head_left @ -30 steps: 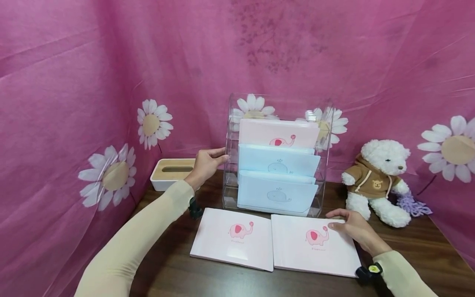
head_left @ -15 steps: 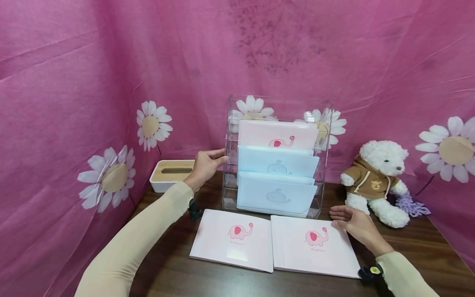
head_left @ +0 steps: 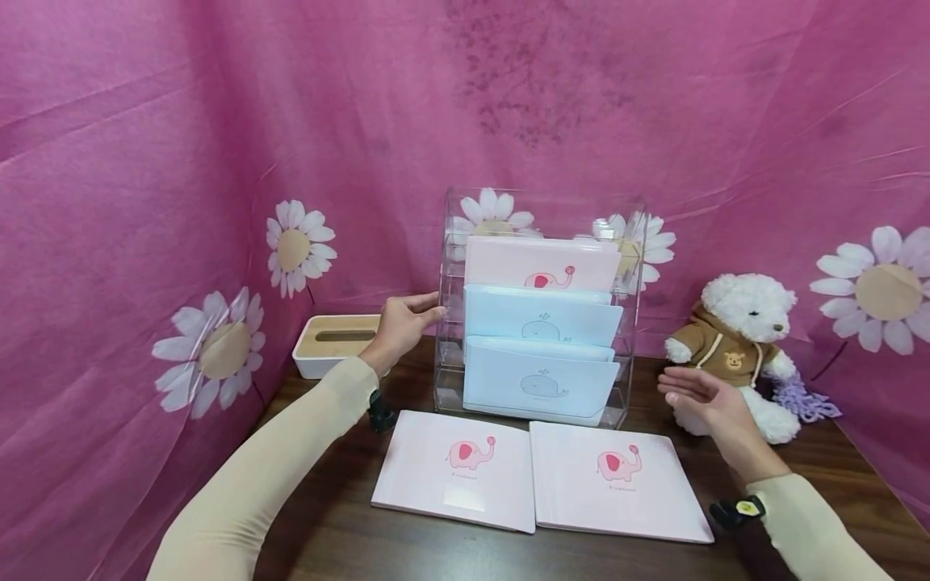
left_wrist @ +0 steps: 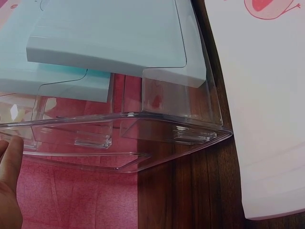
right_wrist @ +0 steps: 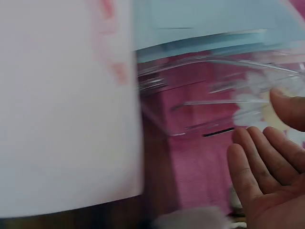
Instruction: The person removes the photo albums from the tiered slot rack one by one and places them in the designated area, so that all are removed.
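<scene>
"Where do things stand?"

"Two pink booklets (head_left: 563, 504) lie flat on the desk (head_left: 407, 549), in front of the clear rack (head_left: 450, 355); a third pink one (head_left: 494, 262) stands in the rack, behind the blue booklets (head_left: 501, 387). My left grip (head_left: 402, 327) seems to pinch the rack's left side. My right grip (head_left: 715, 407) is wide, holding nothing, right of the rack."

"Which step?"

"Steadying the rack during sorting, I'd judge."

"Next?"

"I'd bring my right fingers under a flat booklet's edge."

left pink booklet (head_left: 458, 476): "Elephant", small, blurred | right pink booklet (head_left: 617, 482): "Elephant", small, blurred, beneath drawing
</scene>
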`<action>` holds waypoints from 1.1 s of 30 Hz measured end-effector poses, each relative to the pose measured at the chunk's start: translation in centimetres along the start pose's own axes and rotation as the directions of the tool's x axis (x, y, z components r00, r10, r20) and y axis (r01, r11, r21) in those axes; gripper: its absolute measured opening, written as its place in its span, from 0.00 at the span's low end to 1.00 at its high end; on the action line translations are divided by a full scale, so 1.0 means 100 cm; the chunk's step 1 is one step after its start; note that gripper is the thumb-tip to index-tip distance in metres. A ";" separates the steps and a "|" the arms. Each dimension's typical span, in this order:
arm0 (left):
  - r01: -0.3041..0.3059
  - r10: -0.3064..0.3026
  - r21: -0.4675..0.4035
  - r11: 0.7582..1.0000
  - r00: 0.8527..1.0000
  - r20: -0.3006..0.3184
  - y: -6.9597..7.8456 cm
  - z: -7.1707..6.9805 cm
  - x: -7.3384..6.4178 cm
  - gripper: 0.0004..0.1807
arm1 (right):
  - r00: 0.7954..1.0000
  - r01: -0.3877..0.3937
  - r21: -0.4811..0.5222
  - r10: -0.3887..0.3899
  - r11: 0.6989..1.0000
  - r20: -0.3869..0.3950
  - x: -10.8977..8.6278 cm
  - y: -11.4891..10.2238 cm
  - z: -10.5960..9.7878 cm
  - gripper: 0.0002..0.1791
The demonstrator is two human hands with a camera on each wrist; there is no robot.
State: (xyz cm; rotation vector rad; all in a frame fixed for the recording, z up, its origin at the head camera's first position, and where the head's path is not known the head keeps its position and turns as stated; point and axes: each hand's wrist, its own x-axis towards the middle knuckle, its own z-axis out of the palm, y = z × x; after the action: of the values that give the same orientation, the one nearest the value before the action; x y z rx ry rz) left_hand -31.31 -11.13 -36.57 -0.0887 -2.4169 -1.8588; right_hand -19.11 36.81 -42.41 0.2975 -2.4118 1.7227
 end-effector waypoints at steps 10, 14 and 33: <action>-0.004 0.004 0.008 1.000 1.000 0.007 -0.001 0.000 -0.001 0.22 | 0.981 0.189 0.267 -0.174 0.945 -0.081 0.032 -0.055 -0.030 0.26; 0.002 -0.002 0.016 1.000 1.000 0.005 -0.002 0.000 0.000 0.22 | 0.967 0.254 0.370 -0.228 0.894 -0.112 0.049 -0.080 -0.039 0.27; 0.007 -0.007 0.024 1.000 1.000 0.007 -0.002 0.001 0.000 0.23 | 0.922 0.377 0.455 -0.372 0.807 -0.104 0.142 -0.164 -0.011 0.30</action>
State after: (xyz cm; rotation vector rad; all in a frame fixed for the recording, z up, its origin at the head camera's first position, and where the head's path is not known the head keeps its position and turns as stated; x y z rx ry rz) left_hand -31.32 -11.06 -36.80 -0.0855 -2.4464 -1.8349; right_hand -28.65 31.72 -23.56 0.7675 -1.7281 2.0620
